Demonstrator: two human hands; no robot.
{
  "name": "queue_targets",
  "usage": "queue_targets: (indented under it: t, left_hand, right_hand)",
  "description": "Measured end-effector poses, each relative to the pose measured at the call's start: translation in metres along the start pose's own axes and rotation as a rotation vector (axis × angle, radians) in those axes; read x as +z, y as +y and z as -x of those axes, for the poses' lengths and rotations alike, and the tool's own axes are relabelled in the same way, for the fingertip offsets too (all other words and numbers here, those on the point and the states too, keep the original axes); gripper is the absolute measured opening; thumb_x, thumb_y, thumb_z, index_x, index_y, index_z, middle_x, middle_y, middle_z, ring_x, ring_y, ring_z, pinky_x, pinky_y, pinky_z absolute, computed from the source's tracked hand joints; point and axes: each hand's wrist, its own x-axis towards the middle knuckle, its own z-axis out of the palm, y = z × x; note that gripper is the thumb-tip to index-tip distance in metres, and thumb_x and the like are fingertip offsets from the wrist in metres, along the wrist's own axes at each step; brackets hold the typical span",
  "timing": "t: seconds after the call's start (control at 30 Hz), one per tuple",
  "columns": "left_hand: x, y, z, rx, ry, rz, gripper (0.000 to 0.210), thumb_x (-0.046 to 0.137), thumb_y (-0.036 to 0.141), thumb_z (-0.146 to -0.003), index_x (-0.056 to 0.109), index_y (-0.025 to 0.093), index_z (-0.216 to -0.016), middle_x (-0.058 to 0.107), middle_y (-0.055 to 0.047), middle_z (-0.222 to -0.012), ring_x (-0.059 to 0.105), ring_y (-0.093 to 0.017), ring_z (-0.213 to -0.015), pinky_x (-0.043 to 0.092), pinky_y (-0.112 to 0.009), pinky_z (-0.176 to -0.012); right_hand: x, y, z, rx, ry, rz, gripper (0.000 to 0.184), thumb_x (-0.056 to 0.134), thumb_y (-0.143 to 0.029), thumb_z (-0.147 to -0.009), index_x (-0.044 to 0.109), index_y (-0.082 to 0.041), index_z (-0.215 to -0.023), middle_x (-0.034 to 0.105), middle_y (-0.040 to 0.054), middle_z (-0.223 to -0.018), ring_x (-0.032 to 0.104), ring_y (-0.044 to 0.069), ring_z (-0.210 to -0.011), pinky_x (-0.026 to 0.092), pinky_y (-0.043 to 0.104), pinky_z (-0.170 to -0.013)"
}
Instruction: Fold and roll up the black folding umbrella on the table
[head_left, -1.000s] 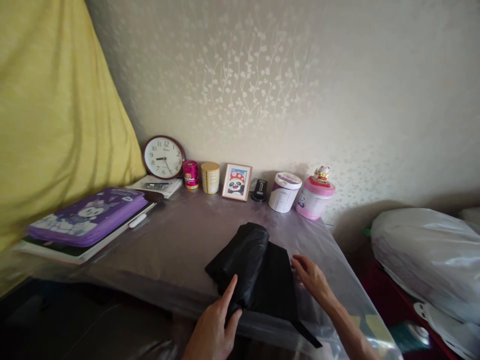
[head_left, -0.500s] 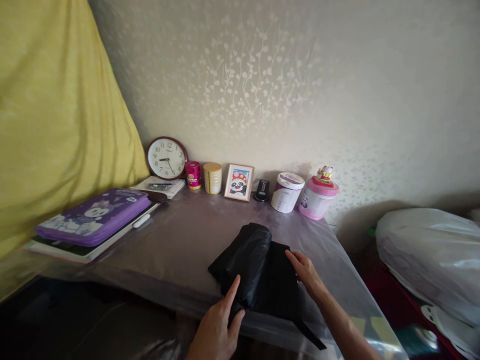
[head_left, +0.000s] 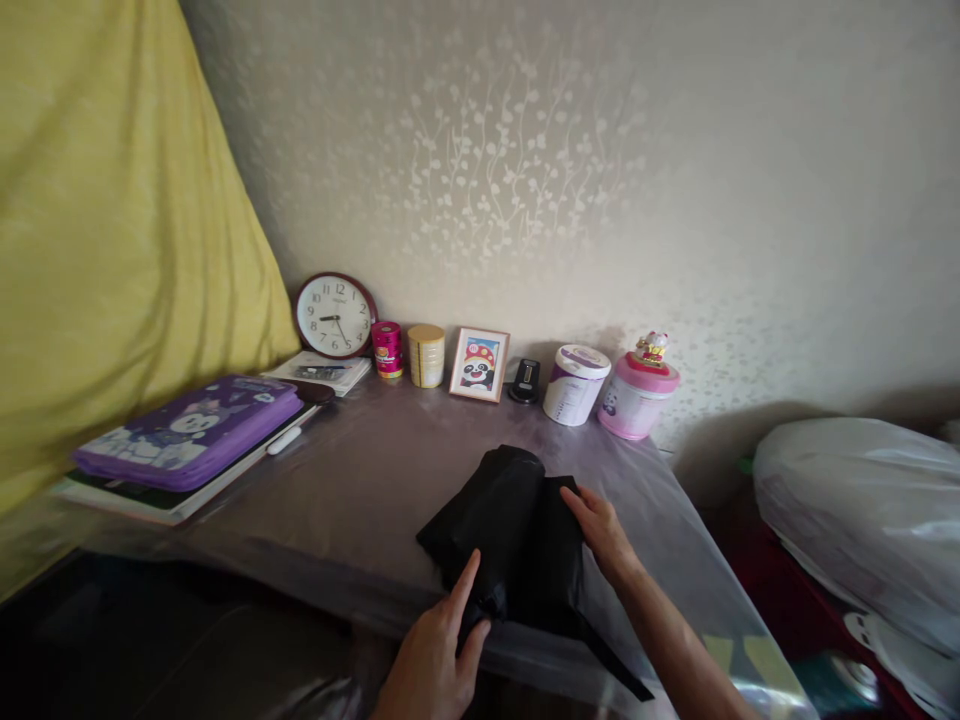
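Observation:
A black folding umbrella point(head_left: 499, 520) lies collapsed near the front of the table, its loose fabric bulging in a roll with a flap spread on each side. From its lower right a thin black strap point(head_left: 615, 668) trails toward the table edge. My left hand point(head_left: 439, 640) is closed around the near end of the roll, index finger stretched along the fabric and thumb below; its other fingers are hidden. With thumb and fingertips my right hand point(head_left: 600, 525) pinches the upper edge of the right flap.
Along the wall stand a clock point(head_left: 336, 316), a pink can point(head_left: 388, 350), a yellow-lidded tin point(head_left: 427, 357), a framed panda picture point(head_left: 480, 365), a black stand point(head_left: 525, 382) and two tubs point(head_left: 576, 386). A purple case point(head_left: 187, 430) lies left; a white bag point(head_left: 855, 510) sits right.
My right hand has shifted slightly left and up, drawing the right flap closer to the roll. My left hand stays in place.

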Motion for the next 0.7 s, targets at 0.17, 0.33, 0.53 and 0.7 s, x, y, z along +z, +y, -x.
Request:
queue_targets:
  t: [0.17, 0.33, 0.53, 0.7]
  left_hand:
    - [0.003, -0.004, 0.000, 0.013, 0.012, -0.003, 0.061, 0.033, 0.027, -0.088, 0.013, 0.020, -0.145, 0.050, -0.011, -0.135, 0.056, -0.020, -0.113, 0.043, -0.034, -0.096]
    - [0.006, -0.006, 0.000, 0.009, 0.013, -0.036, 0.061, 0.034, 0.027, -0.089, 0.013, 0.019, -0.145, 0.053, -0.012, -0.132, 0.056, -0.019, -0.113, 0.041, -0.034, -0.097]
    - [0.003, -0.005, -0.001, 0.011, 0.012, -0.020, 0.061, 0.035, 0.024, -0.087, 0.016, 0.017, -0.144, 0.056, -0.012, -0.128, 0.056, -0.019, -0.113, 0.041, -0.033, -0.097]
    - [0.003, -0.005, -0.001, 0.019, 0.002, -0.013, 0.059, 0.034, 0.026, -0.087, 0.020, 0.012, -0.143, 0.054, -0.015, -0.131, 0.057, -0.019, -0.111, 0.044, -0.033, -0.095]
  right_hand:
    - [0.014, -0.014, -0.006, -0.011, -0.036, -0.070, 0.038, 0.059, -0.050, -0.072, 0.062, -0.014, -0.083, 0.056, -0.0022, -0.059, 0.048, 0.010, -0.049, 0.034, 0.020, -0.041]
    - [0.034, -0.021, -0.014, 0.003, -0.037, -0.149, 0.034, 0.061, -0.039, -0.074, 0.060, -0.015, -0.098, 0.059, -0.0022, -0.064, 0.054, 0.010, -0.052, 0.043, 0.019, -0.043]
    - [0.051, -0.018, -0.026, 0.022, 0.004, -0.145, 0.026, 0.063, -0.027, -0.075, 0.056, -0.015, -0.097, 0.059, -0.0031, -0.060, 0.055, 0.011, -0.049, 0.046, 0.020, -0.040]
    - [0.054, -0.017, -0.025, 0.009, -0.047, -0.164, 0.031, 0.064, -0.030, -0.074, 0.053, -0.016, -0.100, 0.062, -0.0022, -0.060, 0.059, 0.012, -0.052, 0.050, 0.024, -0.049]
